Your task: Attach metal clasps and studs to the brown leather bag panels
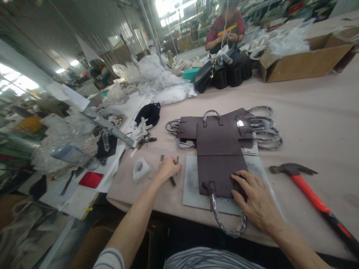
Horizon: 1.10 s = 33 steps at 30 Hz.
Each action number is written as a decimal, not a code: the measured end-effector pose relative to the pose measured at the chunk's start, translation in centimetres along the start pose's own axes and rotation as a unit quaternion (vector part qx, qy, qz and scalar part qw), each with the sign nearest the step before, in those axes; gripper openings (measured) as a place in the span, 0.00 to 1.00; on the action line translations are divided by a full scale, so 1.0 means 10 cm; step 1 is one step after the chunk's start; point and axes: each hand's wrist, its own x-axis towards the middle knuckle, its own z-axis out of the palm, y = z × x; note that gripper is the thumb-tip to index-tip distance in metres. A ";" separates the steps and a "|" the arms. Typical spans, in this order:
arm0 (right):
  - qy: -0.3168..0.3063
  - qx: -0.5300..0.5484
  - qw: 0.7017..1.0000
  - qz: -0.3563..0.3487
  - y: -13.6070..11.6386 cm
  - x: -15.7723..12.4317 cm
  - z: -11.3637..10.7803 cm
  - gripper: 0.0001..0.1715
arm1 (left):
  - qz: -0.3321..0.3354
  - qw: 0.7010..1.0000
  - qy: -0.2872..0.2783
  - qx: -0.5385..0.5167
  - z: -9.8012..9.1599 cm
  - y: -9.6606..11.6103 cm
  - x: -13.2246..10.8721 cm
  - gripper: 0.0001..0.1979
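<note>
A dark brown bag panel [220, 164] with film-wrapped handles lies across a pale slab [190, 183]. My right hand [254, 196] rests on its near right corner, thumb and fingers apart, hiding one end of the near handle [224, 227]. Left of the slab, my left hand [167, 169] is closed with its fingertips on a thin metal rod [177, 161]. Another dark metal tool [172, 182] lies under that hand, partly covered. More brown panels [187, 125] with wrapped handles are stacked beneath the far end of the first.
A hammer [308, 190] with a red and black handle lies at right. White crumpled material [140, 170] and scissors [147, 140] are at left. Black bags [224, 73], plastic wrap [157, 80] and a cardboard box [305, 65] stand farther back. A person [227, 30] sits across the table.
</note>
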 end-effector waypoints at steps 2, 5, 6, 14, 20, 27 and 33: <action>-0.002 -0.002 1.000 0.002 -0.01 0.00 -0.01 0.21 | -0.016 1.000 -0.004 0.004 0.01 0.04 0.02 0.14; -0.010 -0.003 1.000 0.006 -0.04 0.01 -0.02 0.21 | -0.040 0.999 -0.020 -0.001 0.00 0.12 0.10 0.10; -0.013 -0.002 1.000 0.009 -0.05 0.01 -0.03 0.21 | -0.045 0.999 -0.030 -0.005 -0.02 0.14 0.13 0.08; -0.027 0.018 0.999 0.035 -0.11 -0.01 -0.06 0.22 | -0.020 0.985 -0.053 -0.166 -0.14 0.18 -0.08 0.05; -0.036 0.027 0.998 0.039 -0.13 -0.01 -0.09 0.22 | 0.138 0.820 -0.071 -0.551 0.17 0.66 -0.72 0.18; -0.030 0.036 0.998 0.041 -0.14 -0.01 -0.10 0.22 | 0.238 0.830 -0.050 -0.501 0.59 0.98 -1.02 0.05; -0.031 0.034 0.998 0.046 -0.13 -0.01 -0.09 0.23 | 0.237 0.822 -0.055 -0.514 0.64 0.95 -1.02 0.06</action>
